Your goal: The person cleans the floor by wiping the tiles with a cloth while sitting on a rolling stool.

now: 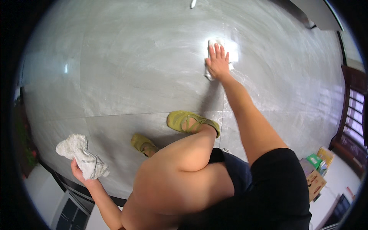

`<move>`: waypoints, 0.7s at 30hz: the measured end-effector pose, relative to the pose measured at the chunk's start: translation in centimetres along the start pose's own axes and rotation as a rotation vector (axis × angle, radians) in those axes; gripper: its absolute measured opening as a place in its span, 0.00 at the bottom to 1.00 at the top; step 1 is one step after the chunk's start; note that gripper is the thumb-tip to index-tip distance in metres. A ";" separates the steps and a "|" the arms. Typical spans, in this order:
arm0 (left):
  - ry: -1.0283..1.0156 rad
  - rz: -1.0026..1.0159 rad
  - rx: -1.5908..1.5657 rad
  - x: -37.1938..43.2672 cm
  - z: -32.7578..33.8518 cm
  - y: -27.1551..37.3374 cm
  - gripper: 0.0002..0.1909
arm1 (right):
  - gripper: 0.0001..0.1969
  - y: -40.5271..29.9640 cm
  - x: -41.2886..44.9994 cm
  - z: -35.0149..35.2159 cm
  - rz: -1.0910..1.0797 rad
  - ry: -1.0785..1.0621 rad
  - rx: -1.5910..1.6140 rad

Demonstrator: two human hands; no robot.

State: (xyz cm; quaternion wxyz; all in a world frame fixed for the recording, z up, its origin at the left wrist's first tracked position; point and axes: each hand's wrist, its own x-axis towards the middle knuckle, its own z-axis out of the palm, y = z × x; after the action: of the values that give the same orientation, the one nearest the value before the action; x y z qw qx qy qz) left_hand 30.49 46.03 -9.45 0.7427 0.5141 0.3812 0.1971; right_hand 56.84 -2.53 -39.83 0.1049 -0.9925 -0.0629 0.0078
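Note:
My right hand [219, 62] lies flat on a folded white cloth [211, 44], its fingers spread, pressing it against the grey tiled floor [143, 72]. Bright light reflects off the floor around that cloth. At the lower left, my left hand [79, 172] holds a crumpled white towel [86, 161] with a dark stitched stripe, raised beside my knee. Part of the left hand is hidden by the towel. Between the two hands, my feet in olive-green shoes [184, 122] rest on the floor under my bent legs.
A small white object [193, 3] lies at the top edge. Cardboard boxes and packages [316, 182] are at the right, near a dark wooden piece of furniture with bars [343, 126]. Green plants [26, 141] show at the far left, and a dark-framed door or window [72, 215] at the bottom left.

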 end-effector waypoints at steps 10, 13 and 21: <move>-0.266 -0.112 -0.034 2.3 0.8 0.9 0.18 | 0.28 -5.1 -16.3 -0.4 -0.228 -0.119 0.064; -0.305 -0.138 -0.055 2.0 2.7 0.9 0.18 | 0.28 -4.9 -21.9 -2.5 -0.188 -0.137 0.090; -0.266 -0.176 0.010 -0.3 5.5 0.4 0.18 | 0.30 -6.5 -22.9 -6.0 0.205 -0.072 0.083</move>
State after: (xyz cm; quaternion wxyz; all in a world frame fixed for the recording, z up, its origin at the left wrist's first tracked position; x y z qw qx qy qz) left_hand 34.60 42.63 -8.01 0.7985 0.5040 0.3239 0.0596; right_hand 33.53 -0.40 -32.54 0.1420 -0.9876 0.0355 0.0565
